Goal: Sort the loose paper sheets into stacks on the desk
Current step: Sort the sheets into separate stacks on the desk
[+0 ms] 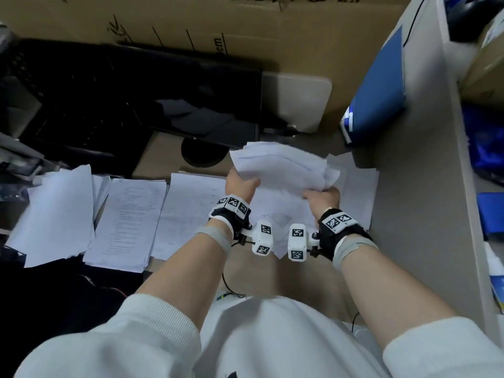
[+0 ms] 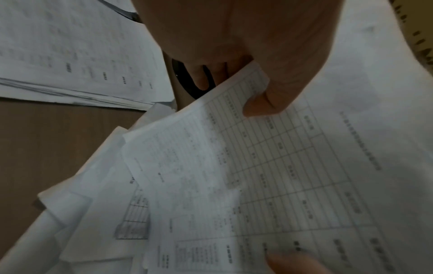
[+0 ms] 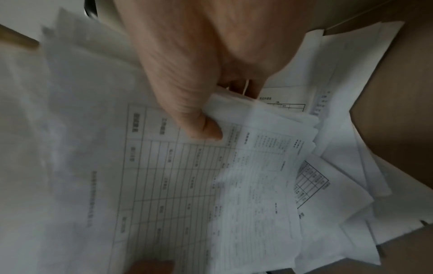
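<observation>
From the head camera, both hands are raised over the desk (image 1: 401, 186) and hold one loose bundle of sheets (image 1: 283, 165) between them. The left hand (image 1: 240, 184) grips the bundle's left edge, its fingers hidden under the paper. The right hand (image 1: 324, 196) grips the right edge, fingers tucked behind it. Under the bundle, more loose papers (image 1: 354, 192) lie scattered on the desk. To the left, three stacks sit side by side: a near stack (image 1: 188, 205), a middle stack (image 1: 131, 222) with printed lines, and a far stack (image 1: 60, 214) lying askew. A dark monitor (image 1: 169, 96) stands behind them, with cardboard (image 1: 245, 31) further back, and a blue folder (image 1: 379, 88) leans at the right.

In the left wrist view, the left hand (image 2: 246, 46) pinches the corner of a sheet with a printed table (image 2: 293, 176), thumb on top and fingers curled beneath. Other sheets fan out below, and a stack (image 2: 70, 55) rests on the brown desk (image 2: 46, 148) at upper left.

In the right wrist view, the right hand (image 3: 187, 64) clamps several sheets (image 3: 246, 166) together, thumb pressing on the printed side. Scattered papers (image 3: 346, 166) lie on the desk (image 3: 398, 111) beneath.
</observation>
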Action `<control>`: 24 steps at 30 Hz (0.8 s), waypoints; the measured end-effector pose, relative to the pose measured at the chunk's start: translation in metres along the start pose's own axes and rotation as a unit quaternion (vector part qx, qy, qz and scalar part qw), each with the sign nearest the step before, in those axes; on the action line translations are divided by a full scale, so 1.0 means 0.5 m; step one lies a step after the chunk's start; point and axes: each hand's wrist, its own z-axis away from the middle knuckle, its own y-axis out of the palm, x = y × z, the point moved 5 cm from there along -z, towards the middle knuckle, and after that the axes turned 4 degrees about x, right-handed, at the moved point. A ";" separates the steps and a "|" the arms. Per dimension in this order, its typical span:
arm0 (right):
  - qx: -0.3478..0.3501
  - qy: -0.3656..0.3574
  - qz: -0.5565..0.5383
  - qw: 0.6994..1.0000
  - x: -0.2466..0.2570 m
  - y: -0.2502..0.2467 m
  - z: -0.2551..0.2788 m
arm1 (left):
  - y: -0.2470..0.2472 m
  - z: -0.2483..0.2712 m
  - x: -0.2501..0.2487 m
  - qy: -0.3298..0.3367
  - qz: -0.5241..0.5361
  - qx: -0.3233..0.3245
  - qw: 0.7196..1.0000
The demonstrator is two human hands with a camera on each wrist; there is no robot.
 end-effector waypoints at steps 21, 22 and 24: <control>-0.032 -0.099 -0.012 0.995 0.079 0.052 0.040 | -0.020 -0.037 -0.097 -0.010 0.096 -0.071 0.993; -0.032 -0.096 -0.009 0.995 0.078 0.050 0.039 | -0.024 -0.042 -0.095 -0.007 0.103 -0.083 0.991; -0.026 -0.097 -0.009 0.995 0.080 0.047 0.038 | -0.029 -0.051 -0.092 0.005 0.117 -0.098 0.988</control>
